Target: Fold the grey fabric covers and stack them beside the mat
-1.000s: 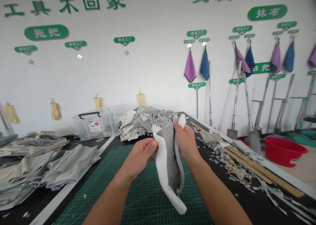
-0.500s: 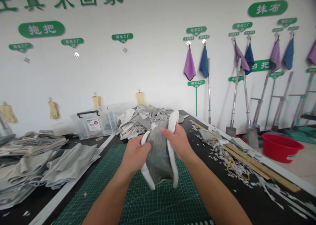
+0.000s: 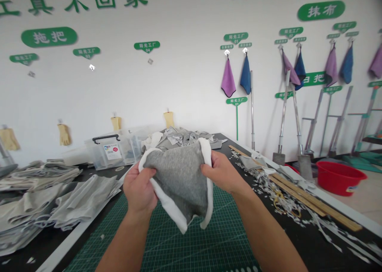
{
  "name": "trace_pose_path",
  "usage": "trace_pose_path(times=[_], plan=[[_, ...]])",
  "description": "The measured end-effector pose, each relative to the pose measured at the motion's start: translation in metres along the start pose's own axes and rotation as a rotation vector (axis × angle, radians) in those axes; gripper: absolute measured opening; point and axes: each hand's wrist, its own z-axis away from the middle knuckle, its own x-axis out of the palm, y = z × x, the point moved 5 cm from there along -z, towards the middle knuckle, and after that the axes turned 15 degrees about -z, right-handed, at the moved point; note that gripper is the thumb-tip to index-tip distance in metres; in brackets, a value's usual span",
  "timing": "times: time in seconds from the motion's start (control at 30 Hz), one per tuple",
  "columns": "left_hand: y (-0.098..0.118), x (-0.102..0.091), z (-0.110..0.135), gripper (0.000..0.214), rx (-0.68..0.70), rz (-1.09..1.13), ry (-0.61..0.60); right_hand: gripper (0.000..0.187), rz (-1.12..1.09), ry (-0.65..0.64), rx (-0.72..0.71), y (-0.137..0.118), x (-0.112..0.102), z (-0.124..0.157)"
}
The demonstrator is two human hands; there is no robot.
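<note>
- Left hand [image 3: 140, 188]: closed on the cloth's left edge, thumb on the grey face and fingers behind it. Solid pinch, nowhere near spread wide.
- Right hand [image 3: 222, 172]: same sort of grip on the right edge, thumb on top near the white border.
- The grey fabric piece with white trim [image 3: 176, 180] is held up between both hands, above the green cutting mat [image 3: 191, 244] and not touching it.
- It's roughly a triangle: wide side up between the hands, tip pointing down at the mat. The long axis runs top to bottom, slightly tilted.
- Left hand looks a bit nearer that tip, though it's close.
- Past the far end of the mat: a heap of grey and white offcuts [image 3: 179, 137].
- Left of the mat: stacks of folded grey fabric [image 3: 83, 200].
- Right of the mat: loose white scraps [image 3: 268, 182] and wooden strips [image 3: 310, 198].
</note>
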Motion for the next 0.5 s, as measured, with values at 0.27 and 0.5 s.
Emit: trace_pose_path(times=[0.27,0.5], plan=[[0.015,-0.018,-0.008,0.021,0.186,-0.005,0.058,0.011,0.069,0.136,-0.065,-0.01,-0.007,0.005],[0.019,-0.019,-0.012,0.026,0.316,0.065,0.079,0.008,0.182,0.312,-0.394,-0.021,-0.015,0.004]])
